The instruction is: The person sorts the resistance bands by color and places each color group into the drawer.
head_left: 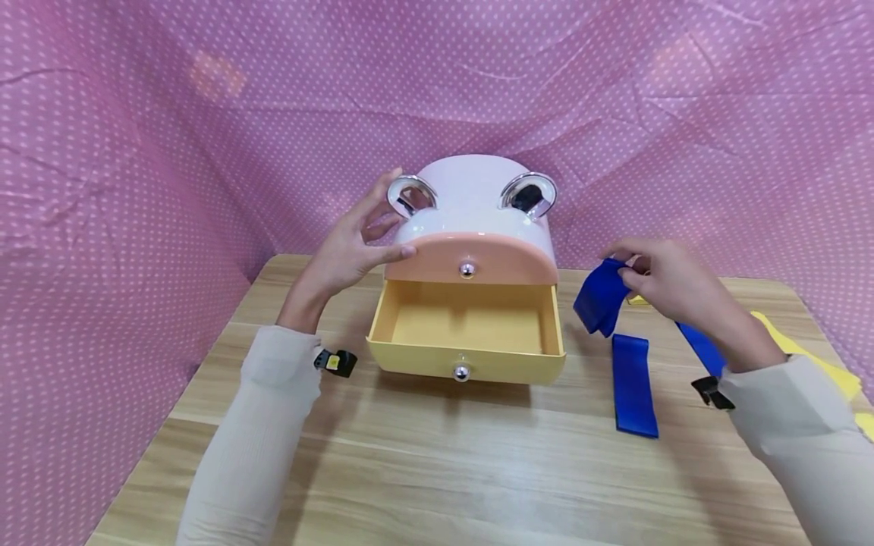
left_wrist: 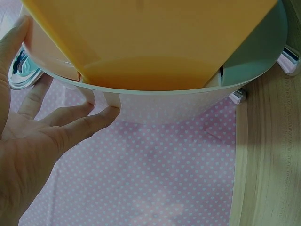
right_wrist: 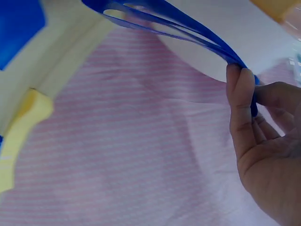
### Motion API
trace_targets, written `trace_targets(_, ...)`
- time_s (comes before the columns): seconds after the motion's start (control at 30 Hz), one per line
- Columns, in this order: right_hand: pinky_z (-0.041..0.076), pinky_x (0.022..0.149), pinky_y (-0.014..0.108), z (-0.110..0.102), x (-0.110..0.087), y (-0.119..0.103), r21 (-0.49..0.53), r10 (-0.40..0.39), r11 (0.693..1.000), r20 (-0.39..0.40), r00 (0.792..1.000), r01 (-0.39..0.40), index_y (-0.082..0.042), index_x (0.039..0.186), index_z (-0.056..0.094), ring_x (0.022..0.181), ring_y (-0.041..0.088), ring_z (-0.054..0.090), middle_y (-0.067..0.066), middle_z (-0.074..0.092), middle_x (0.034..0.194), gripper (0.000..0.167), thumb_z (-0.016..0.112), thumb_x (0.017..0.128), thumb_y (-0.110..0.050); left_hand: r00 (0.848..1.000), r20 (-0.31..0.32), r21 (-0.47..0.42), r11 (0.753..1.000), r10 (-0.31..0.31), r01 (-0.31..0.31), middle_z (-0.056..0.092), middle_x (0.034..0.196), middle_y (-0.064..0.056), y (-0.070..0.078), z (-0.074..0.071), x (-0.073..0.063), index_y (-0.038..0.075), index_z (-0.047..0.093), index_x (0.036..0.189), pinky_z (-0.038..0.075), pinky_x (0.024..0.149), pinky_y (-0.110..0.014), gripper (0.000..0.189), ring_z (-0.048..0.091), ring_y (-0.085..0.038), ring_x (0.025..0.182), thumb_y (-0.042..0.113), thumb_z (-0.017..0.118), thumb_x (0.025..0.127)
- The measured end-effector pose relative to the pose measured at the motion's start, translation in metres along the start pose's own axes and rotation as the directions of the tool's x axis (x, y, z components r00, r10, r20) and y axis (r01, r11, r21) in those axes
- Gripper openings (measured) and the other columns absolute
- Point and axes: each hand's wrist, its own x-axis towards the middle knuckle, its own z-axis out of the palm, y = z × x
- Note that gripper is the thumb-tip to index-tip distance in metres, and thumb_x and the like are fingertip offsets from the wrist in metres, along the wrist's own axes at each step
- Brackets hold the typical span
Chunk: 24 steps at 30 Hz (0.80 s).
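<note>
A white drawer box [head_left: 471, 189] with frog-like eyes stands at the back of the table, its yellow lower drawer [head_left: 467, 318] pulled out with nothing inside. My left hand [head_left: 348, 246] steadies its left side: the thumb lies at the edge of the pink upper drawer [head_left: 498, 258], and the fairly straight fingers [left_wrist: 89, 123] touch the side wall. To the right of the box my right hand [head_left: 672, 277] pinches a blue elastic band [head_left: 601, 296] between thumb and fingers. It hangs above the table in looped layers [right_wrist: 188, 33].
A flat blue band [head_left: 633, 387] lies on the table right of the drawer, and another blue band [head_left: 702, 349] is partly under my right wrist. Yellow bands [head_left: 809, 356] lie at the right edge. Pink dotted cloth [head_left: 328, 91] hangs behind and around the table.
</note>
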Motion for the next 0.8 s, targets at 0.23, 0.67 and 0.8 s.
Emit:
trace_targets(0.23,0.05,0.057,0.01,-0.025,-0.009,-0.027,0.037,0.024,0.999,-0.107,0.994,-0.02,-0.001,0.126,0.072,0.095,0.047,0.074,0.032,0.071,0.122,0.033,0.059,0.097,0.006,1.0,-0.001,0.003,1.0,0.001,-0.001,0.031,0.173,-0.004,-0.001,0.0,0.0,0.051,0.025,0.163,0.05,0.118,-0.044,0.105,0.047,-0.034,0.149,0.009,0.085,0.088)
trace_targets(0.67,0.053,0.06,0.004,-0.061,-0.032,-0.081,0.148,0.028,0.989,-0.299,0.954,0.018,-0.011,0.123,0.076,0.076,-0.019,0.063,0.015,0.076,0.117,0.032,0.065,0.096,0.0,1.0,0.002,-0.004,1.0,0.014,-0.014,0.027,0.174,-0.001,-0.001,0.0,0.0,0.05,0.026,0.163,0.049,0.119,-0.045,0.105,0.046,-0.034,0.15,0.008,0.085,0.087)
trace_targets(0.8,0.058,0.063,0.009,-0.062,-0.032,-0.096,0.185,0.008,0.981,-0.306,0.952,0.051,-0.022,0.123,0.077,0.08,-0.01,0.07,-0.006,0.076,0.113,0.032,0.07,0.096,-0.005,1.0,0.001,-0.004,1.0,0.018,-0.018,0.025,0.175,0.0,0.0,0.001,0.001,0.05,0.026,0.163,0.051,0.117,-0.042,0.105,0.047,-0.034,0.149,0.007,0.085,0.087)
